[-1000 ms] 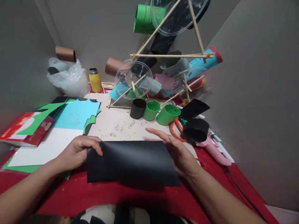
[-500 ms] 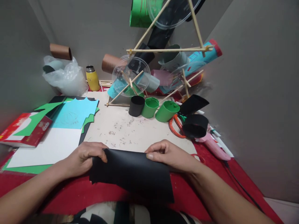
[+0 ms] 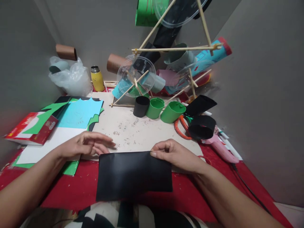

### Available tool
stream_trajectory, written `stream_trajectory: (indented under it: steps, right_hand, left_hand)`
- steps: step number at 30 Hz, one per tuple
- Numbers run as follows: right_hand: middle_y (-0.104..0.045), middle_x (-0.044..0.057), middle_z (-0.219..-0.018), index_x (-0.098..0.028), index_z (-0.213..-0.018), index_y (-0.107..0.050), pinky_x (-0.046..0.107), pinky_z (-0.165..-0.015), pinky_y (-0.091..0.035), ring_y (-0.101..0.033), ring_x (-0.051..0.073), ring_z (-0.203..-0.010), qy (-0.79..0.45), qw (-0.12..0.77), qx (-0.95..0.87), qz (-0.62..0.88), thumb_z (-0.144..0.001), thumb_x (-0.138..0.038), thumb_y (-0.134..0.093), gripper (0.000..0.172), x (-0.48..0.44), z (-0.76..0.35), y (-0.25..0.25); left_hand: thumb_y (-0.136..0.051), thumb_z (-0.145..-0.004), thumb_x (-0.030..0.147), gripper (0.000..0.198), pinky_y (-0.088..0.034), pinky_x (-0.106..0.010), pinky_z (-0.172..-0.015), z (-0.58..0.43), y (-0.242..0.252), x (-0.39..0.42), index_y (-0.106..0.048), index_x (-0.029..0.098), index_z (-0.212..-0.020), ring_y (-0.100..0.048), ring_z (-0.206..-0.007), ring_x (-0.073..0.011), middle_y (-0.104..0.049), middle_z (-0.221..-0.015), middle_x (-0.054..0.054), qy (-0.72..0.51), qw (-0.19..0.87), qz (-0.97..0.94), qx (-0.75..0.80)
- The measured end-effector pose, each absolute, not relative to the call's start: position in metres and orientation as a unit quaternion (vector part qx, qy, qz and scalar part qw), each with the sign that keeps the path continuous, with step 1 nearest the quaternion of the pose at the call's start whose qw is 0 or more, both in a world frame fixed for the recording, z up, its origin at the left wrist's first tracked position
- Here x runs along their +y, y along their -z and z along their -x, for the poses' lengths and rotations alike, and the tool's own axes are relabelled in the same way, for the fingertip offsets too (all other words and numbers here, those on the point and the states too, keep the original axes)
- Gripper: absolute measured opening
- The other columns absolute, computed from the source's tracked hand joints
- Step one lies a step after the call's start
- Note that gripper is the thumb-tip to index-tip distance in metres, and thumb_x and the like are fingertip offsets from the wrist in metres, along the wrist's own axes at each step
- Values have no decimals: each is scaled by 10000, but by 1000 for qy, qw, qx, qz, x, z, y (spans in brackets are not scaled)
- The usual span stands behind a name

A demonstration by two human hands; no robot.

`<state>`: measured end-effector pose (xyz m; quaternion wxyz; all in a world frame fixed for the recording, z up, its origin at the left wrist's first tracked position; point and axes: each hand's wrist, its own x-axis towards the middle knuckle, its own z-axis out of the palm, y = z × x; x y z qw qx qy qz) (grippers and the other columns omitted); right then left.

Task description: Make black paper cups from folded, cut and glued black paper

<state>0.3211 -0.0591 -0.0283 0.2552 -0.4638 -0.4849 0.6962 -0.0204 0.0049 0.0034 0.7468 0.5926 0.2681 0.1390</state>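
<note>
A black sheet of paper [image 3: 134,175] lies flat at the near edge of the table, over the red cloth [image 3: 78,190]. My right hand [image 3: 174,153] pinches its top right edge, thumb on the paper. My left hand [image 3: 84,145] hovers just left of the sheet's top corner, fingers stretched out and holding nothing. Beyond both hands is a beige board [image 3: 133,131] dotted with small scraps.
Black and green paper cups [image 3: 155,109] stand at the board's far edge, under a stick-and-plastic-lid structure [image 3: 166,50]. Orange scissors [image 3: 181,128], black paper rolls [image 3: 201,126] and a pink glue gun [image 3: 219,148] lie right. Coloured sheets [image 3: 76,114], a red packet [image 3: 33,128], yellow bottle [image 3: 97,79] and plastic bag [image 3: 70,79] sit left.
The black sheet went from held up and bent to lying flat. My left hand let go of its left edge and opened. My right hand closed on the top edge.
</note>
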Motion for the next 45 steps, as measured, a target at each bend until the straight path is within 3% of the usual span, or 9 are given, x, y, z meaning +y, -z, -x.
stream_trajectory:
  steps: [2,4,9,13,15,22,30,45]
  right_hand:
    - [-657,6,-616,-139,-722,-714,220,-502,-359,-506,101,-518,-692,250,-499,458,-747,-446,-751,310,-60,-319,26]
    - [-623,-8,-584,-140,-705,-712,216,-486,-323,-464,92,-505,-684,244,-516,455,-751,-443,-747,309,-62,-315,23]
    - [-528,-38,-541,-148,-646,-694,216,-468,-268,-380,87,-508,-662,234,-554,447,-732,-430,-758,302,-66,-305,16]
    - [-499,-41,-541,-149,-639,-685,220,-477,-264,-364,92,-522,-642,240,-573,449,-735,-436,-749,309,-67,-304,14]
    - [-498,-42,-542,-149,-645,-688,222,-480,-269,-365,93,-524,-635,246,-577,451,-743,-436,-741,308,-67,-305,14]
    - [-522,-35,-581,-143,-676,-685,215,-497,-296,-400,95,-551,-640,251,-572,447,-769,-416,-723,290,-67,-309,14]
    - [-577,-19,-610,-142,-714,-711,219,-525,-327,-439,101,-563,-633,249,-578,452,-793,-388,-699,258,-64,-309,16]
    - [-691,23,-683,-155,-715,-756,243,-592,-431,-568,143,-620,-592,306,-554,499,-740,-425,-755,271,-61,-335,9]
  left_hand:
    - [-669,-812,297,507,-532,-381,-850,16,-2,8,-581,173,-1296,-674,-1009,-299,-630,-1258,-206,-179,774,-540,277]
    - [-610,-859,383,452,-540,-370,-804,5,-1,8,-613,145,-1244,-687,-961,-290,-656,-1205,-215,-179,765,-531,318]
    - [-561,-868,553,484,-489,-242,-641,-33,-3,-2,-724,108,-966,-650,-705,-158,-728,-912,-129,-54,741,-556,372]
    - [-553,-868,565,488,-348,-201,-500,-55,-8,-7,-671,128,-684,-441,-502,-83,-573,-580,8,19,705,-645,293]
    - [-561,-855,577,503,-301,-209,-467,-61,-8,-6,-614,139,-613,-365,-462,-74,-492,-522,33,41,697,-660,279]
    - [-498,-898,552,464,-264,-219,-486,-67,2,0,-530,158,-655,-303,-506,-80,-388,-577,50,63,684,-684,244]
    - [-493,-927,459,387,-276,-209,-534,-68,6,-2,-528,149,-698,-303,-560,-83,-378,-620,52,27,663,-714,223]
    - [-587,-891,426,335,-403,-203,-587,-46,-3,13,-652,145,-721,-493,-571,-95,-607,-644,-4,41,705,-663,249]
